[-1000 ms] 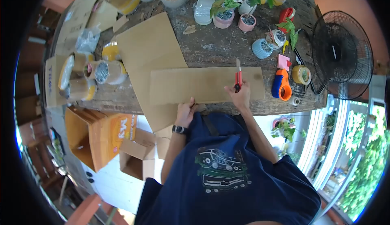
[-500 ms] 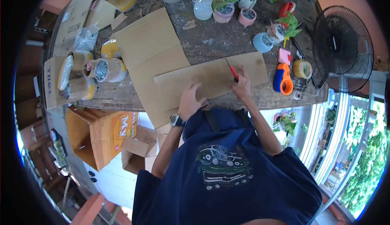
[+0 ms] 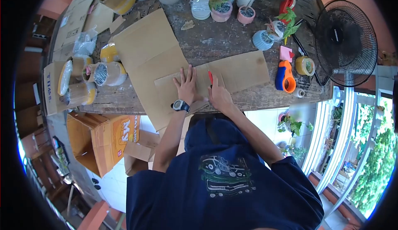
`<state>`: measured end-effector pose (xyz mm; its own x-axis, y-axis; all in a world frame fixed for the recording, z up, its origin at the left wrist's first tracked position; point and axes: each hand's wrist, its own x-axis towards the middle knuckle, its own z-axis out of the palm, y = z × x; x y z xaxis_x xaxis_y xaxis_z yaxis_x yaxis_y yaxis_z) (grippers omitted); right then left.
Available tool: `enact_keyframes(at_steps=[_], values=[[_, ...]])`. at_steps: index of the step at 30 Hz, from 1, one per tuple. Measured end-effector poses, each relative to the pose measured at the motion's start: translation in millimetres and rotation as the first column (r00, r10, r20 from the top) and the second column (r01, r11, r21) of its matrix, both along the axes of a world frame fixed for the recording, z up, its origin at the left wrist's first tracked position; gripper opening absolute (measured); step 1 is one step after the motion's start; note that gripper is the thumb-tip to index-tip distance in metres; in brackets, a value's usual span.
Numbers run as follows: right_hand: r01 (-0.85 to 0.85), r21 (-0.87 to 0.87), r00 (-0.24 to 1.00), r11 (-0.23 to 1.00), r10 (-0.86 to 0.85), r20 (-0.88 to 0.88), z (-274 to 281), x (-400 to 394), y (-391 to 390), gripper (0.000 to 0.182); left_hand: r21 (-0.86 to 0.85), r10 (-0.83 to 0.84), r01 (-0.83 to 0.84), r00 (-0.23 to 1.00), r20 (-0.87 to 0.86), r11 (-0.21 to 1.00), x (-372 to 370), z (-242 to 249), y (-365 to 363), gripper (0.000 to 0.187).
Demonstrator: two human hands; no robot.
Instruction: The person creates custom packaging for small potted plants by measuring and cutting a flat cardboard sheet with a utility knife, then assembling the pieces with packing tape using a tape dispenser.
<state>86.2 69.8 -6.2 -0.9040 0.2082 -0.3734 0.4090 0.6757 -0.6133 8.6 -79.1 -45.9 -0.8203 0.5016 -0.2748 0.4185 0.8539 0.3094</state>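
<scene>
A long cardboard strip (image 3: pixel 244 70) lies across the table near its front edge, its left part over a larger cardboard sheet (image 3: pixel 145 43). My left hand (image 3: pixel 187 87) lies on the left part of the strip with its fingers spread, a watch (image 3: pixel 180 105) on its wrist. Just to its right, my right hand (image 3: pixel 219 96) is closed round a red-handled cutter (image 3: pixel 210 77), held over the middle of the strip. The cutter's blade is too small to make out.
At the right stand an orange and blue tape dispenser (image 3: pixel 286 77), a yellow tape roll (image 3: pixel 305 65) and a black fan (image 3: pixel 345 43). Potted plants (image 3: pixel 221 12) line the back. Wrapped cardboard tubes (image 3: pixel 110 73) are at the left; an orange box (image 3: pixel 105 141) sits below.
My left hand has moved up and flattened on the strip with its fingers spread. My right hand has moved left with the cutter, which now points more upright.
</scene>
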Motion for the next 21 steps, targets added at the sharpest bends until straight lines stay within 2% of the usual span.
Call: enact_keyframes(at_steps=[3,6,9,12,15,18,21], values=[[-0.117,0.072,0.991,0.991,0.112,0.069,-13.5,-12.9,-10.6,0.079,-0.025,0.023,-0.023,0.999,-0.036,0.999,-0.4,-15.5,-1.2,0.129],[-0.129,0.130,0.989,0.983,0.119,0.082,-17.1,-18.6,-18.1,0.085,-0.138,0.023,-0.027,0.999,-0.024,0.990,-1.4,-12.6,4.9,0.099],[-0.081,0.142,0.996,0.987,0.084,-0.019,-26.2,-11.1,-22.8,0.080,-0.074,0.010,-0.021,0.990,-0.139,0.997,3.1,-29.8,-0.2,0.080],[-0.068,0.153,0.997,0.986,0.064,0.030,-22.6,-14.6,-24.5,0.081,-0.109,-0.005,-0.010,0.990,-0.139,0.994,3.4,-31.1,0.1,0.076],[-0.083,0.139,0.996,0.987,0.076,0.053,-11.5,-20.2,-24.5,0.081,-0.106,0.012,-0.021,0.996,-0.086,0.994,-3.3,-36.3,-0.8,0.079],[-0.083,0.161,0.993,0.983,0.069,0.091,-6.7,-3.4,-24.8,0.081,-0.255,-0.083,0.010,0.957,-0.277,0.967,-10.0,-89.4,-10.2,0.089],[-0.047,0.122,0.993,0.991,0.034,0.110,2.4,65.3,-30.5,0.077,-0.136,0.004,0.005,0.998,0.066,0.991,-4.8,-4.4,2.8,0.131]])
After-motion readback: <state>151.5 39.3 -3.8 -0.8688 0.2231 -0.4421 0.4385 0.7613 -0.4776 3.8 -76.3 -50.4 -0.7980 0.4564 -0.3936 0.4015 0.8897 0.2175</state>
